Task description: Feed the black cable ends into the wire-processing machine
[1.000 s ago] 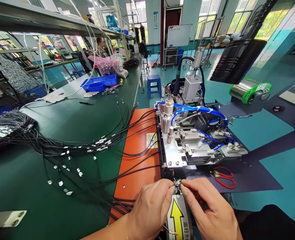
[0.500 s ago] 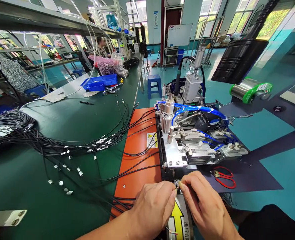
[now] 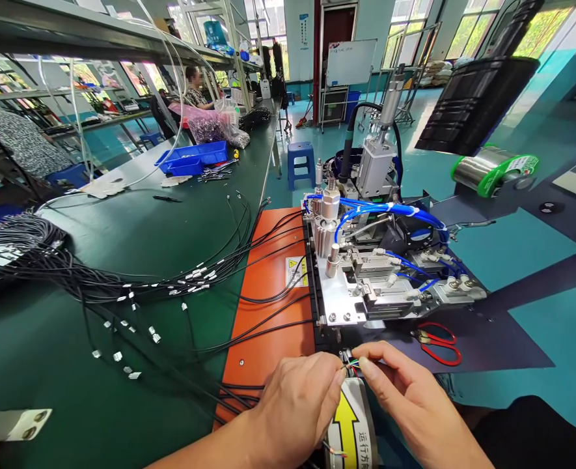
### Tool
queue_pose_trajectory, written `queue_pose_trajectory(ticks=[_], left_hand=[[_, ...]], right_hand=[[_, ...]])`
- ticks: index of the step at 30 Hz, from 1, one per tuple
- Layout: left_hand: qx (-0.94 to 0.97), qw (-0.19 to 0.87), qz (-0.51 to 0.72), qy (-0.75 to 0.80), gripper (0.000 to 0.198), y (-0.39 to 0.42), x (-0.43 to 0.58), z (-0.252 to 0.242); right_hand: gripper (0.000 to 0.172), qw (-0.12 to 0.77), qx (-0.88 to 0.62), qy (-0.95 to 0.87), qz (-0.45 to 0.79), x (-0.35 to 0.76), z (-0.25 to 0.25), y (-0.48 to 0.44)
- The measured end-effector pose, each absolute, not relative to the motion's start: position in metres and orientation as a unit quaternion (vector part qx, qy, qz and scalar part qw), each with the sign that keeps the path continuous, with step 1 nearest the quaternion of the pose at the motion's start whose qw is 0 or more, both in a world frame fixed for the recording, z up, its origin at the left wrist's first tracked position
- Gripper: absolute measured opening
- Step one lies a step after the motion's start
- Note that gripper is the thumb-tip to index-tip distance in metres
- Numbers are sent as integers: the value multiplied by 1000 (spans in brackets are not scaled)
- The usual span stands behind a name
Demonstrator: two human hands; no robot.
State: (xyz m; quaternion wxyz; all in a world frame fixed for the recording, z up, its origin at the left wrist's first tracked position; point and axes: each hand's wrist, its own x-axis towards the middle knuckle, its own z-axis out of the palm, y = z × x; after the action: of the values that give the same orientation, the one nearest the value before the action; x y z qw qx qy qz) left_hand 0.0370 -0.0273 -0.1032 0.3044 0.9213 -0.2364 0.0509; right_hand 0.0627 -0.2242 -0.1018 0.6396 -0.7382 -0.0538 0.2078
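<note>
My left hand (image 3: 302, 400) pinches the end of a black cable between thumb and forefinger, in front of the machine. Thin coloured wires (image 3: 352, 365), green, white and red among them, fan out from that cable end. My right hand (image 3: 409, 397) has its thumb and forefinger closed at the wires' tips. Below both hands lies a light plate with a yellow arrow (image 3: 347, 423). Another cable end with bare coloured wires (image 3: 336, 452) shows under my left wrist. Just beyond my fingers stands the machine (image 3: 375, 280) with metal blocks and blue air tubes.
Red-handled scissors (image 3: 438, 344) lie right of the machine. Black cables (image 3: 170, 286) with silvery ends cross the green table (image 3: 141, 228) and the orange plate (image 3: 268, 293). A solder spool (image 3: 495, 170) stands at right. Blue trays (image 3: 194, 157) are at the back; people sit beyond.
My right hand has shifted slightly right, its fingers less tightly bunched. The coloured wires now show spread between my hands. My left hand stays in place.
</note>
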Motion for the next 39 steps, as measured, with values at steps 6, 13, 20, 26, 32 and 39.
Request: queue_pose_trajectory(ticks=[6,13,20,26,32,39], left_hand=[[922,305,37,-236,27,-25,35,-105],[921,303,42,-243,27,-25,35,-103],[921,305,47,-237,27,-27,35,-103],[916,328,34,-231,22,-23,35,-97],[916,324,58,-229,19,-14,36,-89],[924,289,82,-235,27,-15,38,-95]], right_hand=[[34,622,-752,-59,210,62,-105,-223],[35,607,-764,-66,208,63,-103,-220],[37,599,-769,-72,212,64,-103,-219],[38,595,-777,-70,196,61,-101,-219],[39,599,-777,-53,187,62,-102,-223],[39,585,-790,-41,176,63,-115,-223]])
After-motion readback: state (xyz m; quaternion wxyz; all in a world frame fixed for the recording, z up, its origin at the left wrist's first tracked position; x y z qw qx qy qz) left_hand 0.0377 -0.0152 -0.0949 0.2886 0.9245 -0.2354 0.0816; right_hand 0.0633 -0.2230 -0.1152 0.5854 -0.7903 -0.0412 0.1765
